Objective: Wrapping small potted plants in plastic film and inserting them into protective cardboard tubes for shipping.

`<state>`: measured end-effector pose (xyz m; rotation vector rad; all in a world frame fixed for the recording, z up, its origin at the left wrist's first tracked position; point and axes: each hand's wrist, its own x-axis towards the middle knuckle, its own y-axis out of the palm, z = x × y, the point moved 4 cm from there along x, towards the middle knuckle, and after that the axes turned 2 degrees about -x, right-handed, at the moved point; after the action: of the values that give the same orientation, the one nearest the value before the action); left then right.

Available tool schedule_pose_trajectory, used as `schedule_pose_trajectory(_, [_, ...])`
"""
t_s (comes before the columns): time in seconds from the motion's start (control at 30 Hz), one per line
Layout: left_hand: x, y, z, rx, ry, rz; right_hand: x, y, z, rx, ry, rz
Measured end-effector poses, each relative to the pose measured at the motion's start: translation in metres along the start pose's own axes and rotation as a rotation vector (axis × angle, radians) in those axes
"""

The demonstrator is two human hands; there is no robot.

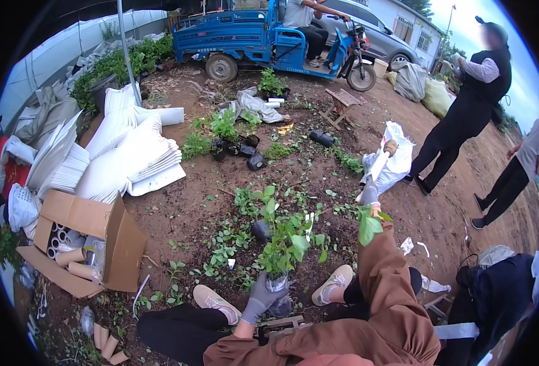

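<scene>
My left hand [265, 295], in a grey glove, is closed around the plastic-wrapped root ball [279, 297] of a leafy green plant [290, 238]. The plant stands upright between my shoes. My right hand [369, 194], also gloved in grey, reaches far forward at the end of my brown sleeve. It is at the near edge of a white woven sack [397, 158], beside a long white object [379, 164] with a round brown end. Whether its fingers grip this object is not clear. A large green leaf [370, 226] overlaps my right wrist. A black pot [261, 230] lies behind the plant.
An open cardboard box [125, 247] of tubes and stacked white sheets [132, 155] are on the left. Potted plants [226, 126] and a small wooden stool [340, 105] stand ahead. Behind is a blue cargo tricycle [233, 39] with a rider. Other people stand at right.
</scene>
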<state>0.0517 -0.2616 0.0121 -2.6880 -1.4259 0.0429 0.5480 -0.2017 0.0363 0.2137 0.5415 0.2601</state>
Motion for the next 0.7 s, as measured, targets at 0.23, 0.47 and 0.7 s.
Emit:
schedule_pose_trajectory(0.23, [0.095,-0.022,-0.054,-0.346,0.077,-0.032,-0.07,-0.139,-0.302,-0.33,0.214,-0.001])
schedule_pose_trajectory(0.47, [0.119,-0.023,-0.101,0.194,0.147,-0.073,-0.181,-0.088,-0.264,-1.137,-0.022,0.64])
schedule_pose_trajectory(0.7, [0.114,0.048,-0.162,0.49,0.527,0.389,-0.289,0.004,-0.122,-0.649,-0.469,0.756])
